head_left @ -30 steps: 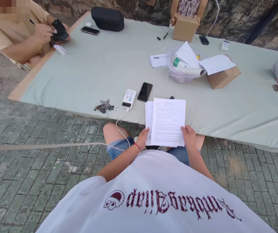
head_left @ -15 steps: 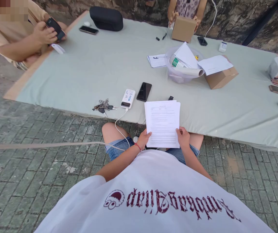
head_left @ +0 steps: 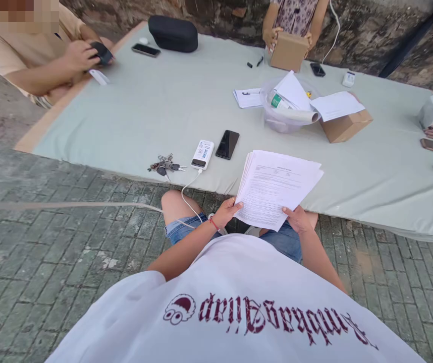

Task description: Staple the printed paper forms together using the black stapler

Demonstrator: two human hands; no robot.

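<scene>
A stack of printed papers [head_left: 277, 189] is tilted over my lap at the table's near edge, its sheets slightly fanned. My left hand [head_left: 227, 212] grips the stack's lower left side, thumb on top. At the lower right side my right hand [head_left: 296, 218] pinches the sheets, also with the thumb on top; its other fingers are partly hidden. Beyond the papers to the left lie a black phone [head_left: 227, 144] and a white power bank [head_left: 202, 154] with a white cable. A bunch of keys [head_left: 166, 165] is left of the power bank.
A clear plastic basin [head_left: 282, 123] holds papers and a bottle, beside a cardboard box [head_left: 347, 126] with a sheet on it. A black case [head_left: 173, 34] stands at the back left. Co-workers sit around the table [head_left: 144, 111]; one holds a cardboard box [head_left: 287, 52].
The stack has turned clockwise and shifted right, and its sheets have fanned apart. My right hand has moved right with it. The co-worker at left has tilted the dark object in their hands.
</scene>
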